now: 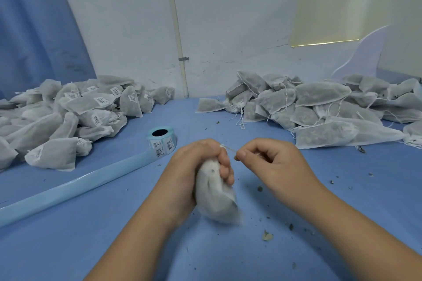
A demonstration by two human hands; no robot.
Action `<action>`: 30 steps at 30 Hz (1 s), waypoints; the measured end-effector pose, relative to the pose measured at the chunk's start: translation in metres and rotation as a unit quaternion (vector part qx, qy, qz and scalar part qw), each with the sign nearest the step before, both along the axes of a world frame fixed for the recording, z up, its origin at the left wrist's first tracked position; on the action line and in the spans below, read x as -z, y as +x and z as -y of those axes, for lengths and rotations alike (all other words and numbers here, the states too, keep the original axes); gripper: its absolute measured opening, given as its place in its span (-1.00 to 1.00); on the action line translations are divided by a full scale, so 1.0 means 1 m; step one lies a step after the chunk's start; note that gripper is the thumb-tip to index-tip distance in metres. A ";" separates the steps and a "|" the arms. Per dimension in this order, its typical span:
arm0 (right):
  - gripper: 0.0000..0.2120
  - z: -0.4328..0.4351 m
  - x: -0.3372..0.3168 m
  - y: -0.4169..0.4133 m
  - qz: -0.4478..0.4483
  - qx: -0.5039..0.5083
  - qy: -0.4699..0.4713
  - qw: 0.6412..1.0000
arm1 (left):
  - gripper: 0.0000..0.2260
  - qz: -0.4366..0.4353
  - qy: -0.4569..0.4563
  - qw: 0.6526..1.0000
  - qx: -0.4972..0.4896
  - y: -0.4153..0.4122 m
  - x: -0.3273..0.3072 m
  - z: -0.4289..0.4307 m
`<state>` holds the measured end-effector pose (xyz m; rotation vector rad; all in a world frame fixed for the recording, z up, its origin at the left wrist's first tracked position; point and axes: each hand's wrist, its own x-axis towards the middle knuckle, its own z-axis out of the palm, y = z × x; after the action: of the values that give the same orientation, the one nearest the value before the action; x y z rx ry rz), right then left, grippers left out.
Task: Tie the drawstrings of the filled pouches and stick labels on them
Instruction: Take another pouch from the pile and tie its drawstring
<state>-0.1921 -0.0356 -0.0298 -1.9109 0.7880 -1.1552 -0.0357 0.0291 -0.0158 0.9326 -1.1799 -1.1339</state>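
Blue table [114, 223], barcode label roll [162, 141]; left hand [196, 166] grips pouch [214, 198], right hand [274, 162] drawstring [229, 149].

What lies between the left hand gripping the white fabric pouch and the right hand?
Head view: a thin white drawstring runs taut from the white fabric pouch to the right hand.

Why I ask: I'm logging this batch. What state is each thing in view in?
left hand: grips the held pouch by its neck.
right hand: pinches the drawstring.
held pouch: filled, neck bunched, blurred.
drawstring: taut between the hands.
label roll: on end, liner strip unrolled leftward.
left pile: pouches labelled.
right pile: pouches unlabelled, strings loose.
table: strewn with crumbs.
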 end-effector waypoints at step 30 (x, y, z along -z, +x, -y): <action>-0.82 -0.007 -0.009 -0.002 -0.068 -0.069 0.099 0.990 | -0.82 0.078 0.117 0.990 0.029 -0.001 0.012 0.007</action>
<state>-0.1942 -0.0288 -0.0206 -1.8603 0.7978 -0.8373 -0.0362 0.0219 -0.0280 1.1911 -1.2234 -1.2838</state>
